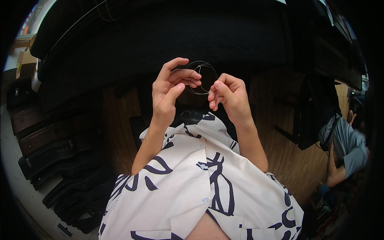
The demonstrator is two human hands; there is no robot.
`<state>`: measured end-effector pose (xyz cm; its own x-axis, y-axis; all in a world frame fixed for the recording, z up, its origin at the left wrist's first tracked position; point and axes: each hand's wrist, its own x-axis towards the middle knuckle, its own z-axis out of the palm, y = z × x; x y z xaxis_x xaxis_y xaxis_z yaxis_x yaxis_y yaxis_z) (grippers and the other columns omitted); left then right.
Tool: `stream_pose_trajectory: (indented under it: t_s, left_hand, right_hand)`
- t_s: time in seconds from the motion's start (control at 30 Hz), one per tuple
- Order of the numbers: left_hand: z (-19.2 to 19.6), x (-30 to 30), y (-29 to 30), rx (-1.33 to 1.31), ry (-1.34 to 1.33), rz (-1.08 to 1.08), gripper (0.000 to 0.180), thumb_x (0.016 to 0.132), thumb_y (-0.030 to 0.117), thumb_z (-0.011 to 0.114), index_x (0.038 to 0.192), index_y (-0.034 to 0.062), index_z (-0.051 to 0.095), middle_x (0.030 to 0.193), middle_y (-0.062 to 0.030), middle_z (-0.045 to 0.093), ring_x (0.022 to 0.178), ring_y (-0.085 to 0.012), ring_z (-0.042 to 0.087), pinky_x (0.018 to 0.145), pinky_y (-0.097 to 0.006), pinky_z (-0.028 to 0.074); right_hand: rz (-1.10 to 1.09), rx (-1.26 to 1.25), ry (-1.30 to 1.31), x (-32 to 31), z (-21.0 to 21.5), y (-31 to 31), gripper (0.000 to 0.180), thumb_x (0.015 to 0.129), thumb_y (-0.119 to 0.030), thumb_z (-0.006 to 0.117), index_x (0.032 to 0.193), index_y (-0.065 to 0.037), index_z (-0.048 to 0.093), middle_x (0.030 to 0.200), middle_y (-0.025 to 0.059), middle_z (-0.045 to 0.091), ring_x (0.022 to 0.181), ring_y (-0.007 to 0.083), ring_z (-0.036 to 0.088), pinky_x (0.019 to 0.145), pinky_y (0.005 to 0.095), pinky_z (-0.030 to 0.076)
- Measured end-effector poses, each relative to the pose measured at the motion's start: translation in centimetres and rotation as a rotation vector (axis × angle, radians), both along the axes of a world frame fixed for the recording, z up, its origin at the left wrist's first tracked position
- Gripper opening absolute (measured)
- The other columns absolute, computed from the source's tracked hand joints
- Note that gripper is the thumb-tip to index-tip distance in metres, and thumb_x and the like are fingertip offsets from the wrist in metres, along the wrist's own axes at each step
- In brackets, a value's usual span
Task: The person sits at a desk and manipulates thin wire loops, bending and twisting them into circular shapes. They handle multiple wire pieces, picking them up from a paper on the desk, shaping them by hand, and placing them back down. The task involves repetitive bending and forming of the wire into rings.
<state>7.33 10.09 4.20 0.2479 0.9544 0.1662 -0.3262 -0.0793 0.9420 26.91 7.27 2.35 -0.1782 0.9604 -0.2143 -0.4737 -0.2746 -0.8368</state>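
A thin metal wire, wound into a loose coil like an instrument string [209,64], is held up in front of my chest. My right hand [232,96] pinches its lower right side between thumb and fingertips, the other fingers curled. My left hand [168,88] is at the coil's left side, thumb and fingers apart. Its index finger reaches out above, while the middle and ring fingers bend in over the loops. Whether those fingertips touch the wire, I cannot tell. One short wire end stands inside the ring near the left middle fingertip.
A black-covered surface [172,36] stretches across the far side. Several dark hard cases [44,138] stand in a row at left, with a cardboard box [26,64] behind them. Wooden floor [276,148] shows at right, where a person in grey clothing [346,140] sits beside dark furniture.
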Motion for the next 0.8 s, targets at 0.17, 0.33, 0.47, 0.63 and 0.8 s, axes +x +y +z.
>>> stream_pose_trajectory:
  t_s: [0.17, 0.33, 0.47, 0.63, 0.8]
  left_hand:
    - [-0.4, 0.0, -0.2, 0.099, 0.135, 0.038, 0.016, 0.094, -0.002, 0.063, 0.110, -0.0038, 0.065, 0.107, -0.0163, 0.070, 0.093, -0.0199, 0.070, 0.085, -0.029, 0.057]
    - [-0.9, 0.3, -0.1, 0.124, 0.131, 0.150, 0.008, 0.092, -0.002, 0.068, 0.099, 0.0005, 0.071, 0.116, -0.0170, 0.066, 0.091, -0.0189, 0.071, 0.077, -0.025, 0.057]
    - [-1.0, -0.2, 0.1, 0.121, 0.196, 0.248, 0.005, 0.093, 0.002, 0.070, 0.097, 0.0034, 0.072, 0.114, -0.0129, 0.066, 0.088, -0.0155, 0.067, 0.074, -0.024, 0.053]
    - [-0.6, -1.0, 0.0, -0.180, 0.016, 0.050, 0.012, 0.091, 0.013, 0.074, 0.098, 0.0031, 0.072, 0.092, -0.0066, 0.070, 0.083, -0.0123, 0.066, 0.069, -0.023, 0.050]
    - [-1.1, -1.1, -0.1, -0.399, 0.297, -0.166, 0.010, 0.092, 0.012, 0.071, 0.096, 0.0025, 0.072, 0.087, -0.0059, 0.071, 0.078, -0.0120, 0.067, 0.067, -0.022, 0.052]
  right_hand:
    - [-0.022, 0.025, 0.019, -0.2, -0.4, 0.1, 0.021, 0.099, -0.013, 0.060, 0.084, 0.001, 0.061, 0.071, 0.0118, 0.068, 0.056, 0.0148, 0.068, 0.050, 0.0235, 0.055]
    - [-0.127, 0.065, -0.129, -0.6, 0.0, 0.1, 0.020, 0.100, -0.011, 0.059, 0.083, -0.001, 0.059, 0.071, 0.0108, 0.068, 0.057, 0.0134, 0.067, 0.050, 0.0231, 0.055]
    - [-0.250, 0.169, -0.298, -0.4, -0.2, -0.1, 0.022, 0.101, -0.011, 0.059, 0.081, -0.002, 0.057, 0.071, 0.0092, 0.067, 0.057, 0.0126, 0.067, 0.049, 0.0224, 0.053]
    - [-0.362, 0.251, -0.306, 0.0, -0.3, 0.0, 0.021, 0.103, -0.014, 0.058, 0.086, -0.002, 0.057, 0.077, 0.0092, 0.068, 0.062, 0.0125, 0.067, 0.055, 0.0235, 0.054]
    - [-0.417, 0.290, -0.234, -0.2, 0.1, 0.5, 0.020, 0.104, -0.019, 0.058, 0.092, -0.002, 0.058, 0.079, 0.0083, 0.068, 0.064, 0.0128, 0.067, 0.056, 0.0233, 0.053]
